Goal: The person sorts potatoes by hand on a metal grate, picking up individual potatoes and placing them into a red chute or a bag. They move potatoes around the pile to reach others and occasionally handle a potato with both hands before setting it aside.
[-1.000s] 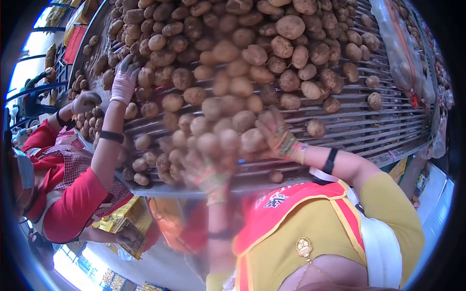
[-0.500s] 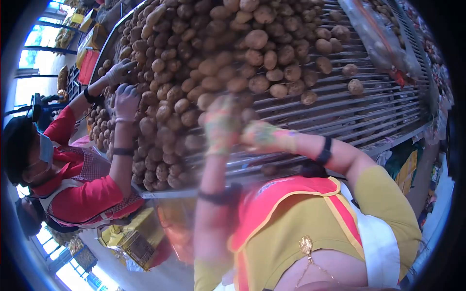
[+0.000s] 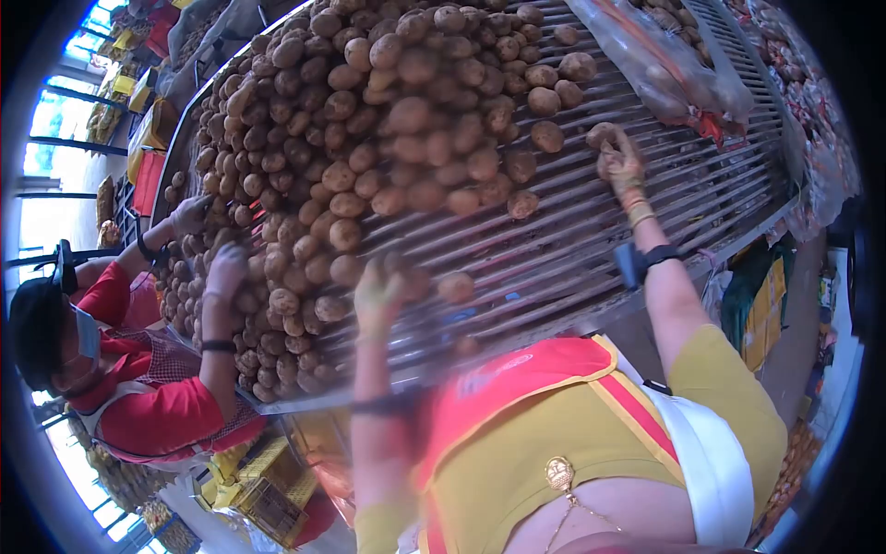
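Potatoes (image 3: 346, 233) lie heaped over the left and middle of a slatted metal rack (image 3: 554, 249). On the right, my right hand (image 3: 626, 166), in a thin light glove, reaches out over the slats with its fingers closed on a single potato (image 3: 602, 135). My left hand (image 3: 378, 291), also gloved, is smeared by motion at the near edge of the heap. Potatoes lie just beside it, and whether it grips one is hidden by the blur. One loose potato (image 3: 456, 287) sits on the slats to its right.
At left, a co-worker in a red shirt (image 3: 166, 411) has gloved hands (image 3: 224, 270) on the heap. A clear plastic bag (image 3: 660, 78) lies across the rack's far right. Yellow crates (image 3: 268, 489) stand below left.
My hands have parted: the right moved far right and now holds a potato, the left shifted slightly left and down. The co-worker's hands moved down; the whole view shifted somewhat.
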The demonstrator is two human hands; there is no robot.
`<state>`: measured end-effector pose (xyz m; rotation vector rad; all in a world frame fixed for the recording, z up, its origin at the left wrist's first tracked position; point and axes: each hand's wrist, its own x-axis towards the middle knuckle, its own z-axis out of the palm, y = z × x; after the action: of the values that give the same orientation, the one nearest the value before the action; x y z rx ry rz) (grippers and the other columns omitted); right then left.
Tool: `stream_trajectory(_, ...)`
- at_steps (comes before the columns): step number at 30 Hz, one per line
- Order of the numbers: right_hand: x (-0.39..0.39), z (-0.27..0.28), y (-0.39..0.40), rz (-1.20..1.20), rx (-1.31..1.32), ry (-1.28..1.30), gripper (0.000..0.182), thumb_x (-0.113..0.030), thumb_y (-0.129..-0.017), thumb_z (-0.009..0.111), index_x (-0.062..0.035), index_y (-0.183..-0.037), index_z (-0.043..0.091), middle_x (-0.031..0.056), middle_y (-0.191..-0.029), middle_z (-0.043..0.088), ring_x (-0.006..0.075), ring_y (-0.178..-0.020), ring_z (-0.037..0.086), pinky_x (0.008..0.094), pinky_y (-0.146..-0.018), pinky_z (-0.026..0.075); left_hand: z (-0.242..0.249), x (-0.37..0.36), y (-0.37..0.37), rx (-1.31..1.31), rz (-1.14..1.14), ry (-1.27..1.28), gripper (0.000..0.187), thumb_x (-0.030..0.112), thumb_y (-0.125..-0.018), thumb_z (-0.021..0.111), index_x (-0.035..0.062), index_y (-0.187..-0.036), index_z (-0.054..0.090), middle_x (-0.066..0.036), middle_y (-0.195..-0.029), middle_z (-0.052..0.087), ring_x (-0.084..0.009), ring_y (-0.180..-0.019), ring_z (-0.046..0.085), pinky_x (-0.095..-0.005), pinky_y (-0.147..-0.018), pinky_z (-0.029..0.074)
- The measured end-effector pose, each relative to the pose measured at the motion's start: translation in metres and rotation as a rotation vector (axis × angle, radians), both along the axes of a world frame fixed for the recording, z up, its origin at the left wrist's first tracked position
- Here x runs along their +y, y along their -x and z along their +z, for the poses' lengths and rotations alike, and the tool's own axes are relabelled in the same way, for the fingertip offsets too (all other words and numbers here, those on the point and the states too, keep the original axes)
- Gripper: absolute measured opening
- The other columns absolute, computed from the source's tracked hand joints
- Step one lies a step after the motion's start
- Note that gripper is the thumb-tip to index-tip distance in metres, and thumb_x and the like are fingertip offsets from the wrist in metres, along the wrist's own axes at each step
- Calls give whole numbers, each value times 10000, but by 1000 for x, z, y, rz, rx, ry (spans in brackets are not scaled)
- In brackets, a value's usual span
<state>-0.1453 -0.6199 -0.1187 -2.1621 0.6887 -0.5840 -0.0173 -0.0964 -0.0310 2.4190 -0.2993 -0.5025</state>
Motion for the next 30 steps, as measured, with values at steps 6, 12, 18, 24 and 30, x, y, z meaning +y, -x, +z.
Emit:
stream_trajectory(6, 180, 63, -72, 259, -140, 253, 591, -247, -872, 681, -107, -1420, 507, 158, -1463, 477, 384, -1397, 396, 510, -1165, 321, 3, 41, 66, 7, 533, 901, 515, 184, -914, 535, 16, -1392, 448, -102, -1254, 559, -182, -1122, 557, -341, -988, 468)
stream_trajectory(12, 319, 80, -73, 815, -108, 104, 485, -182, -774, 682, -175, -1253, 608, 167, -1242, 589, 386, -1166, 550, 500, -1038, 404, -20, 21, 56, 353, 764, 1361, 418, 200, -959, 600, 68, -1340, 491, -64, -1071, 574, -165, -960, 571, -351, -887, 506)
stream_trajectory(18, 256, 134, -124, 546, -456, 308, 194, -92, -702, 653, -136, -888, 683, 110, -804, 646, 302, -758, 648, 428, -689, 540, 50, -29, 22, 281, 647, 1033, 444, 196, -957, 622, 48, -1362, 517, -27, -942, 612, -126, -818, 589, -267, -728, 525)
stream_trajectory(24, 128, 53, -157, 319, -83, 682, 553, -280, -863, 651, -105, -1372, 527, 248, -1292, 561, 438, -1178, 540, 515, -1022, 425, 19, -39, 25, 96, 348, 552, 237, 160, -918, 632, 36, -1110, 697, -38, -952, 667, -138, -831, 616, -286, -747, 497)
stream_trajectory(30, 188, 92, -44, 672, -80, 469, 356, -221, -805, 688, -113, -1144, 681, 122, -1081, 638, 336, -1059, 588, 471, -940, 441, 45, -110, -23, -350, -147, -79, 252, 238, -894, 612, 99, -1084, 701, -154, -1140, 691, -340, -999, 670, -447, -830, 524)
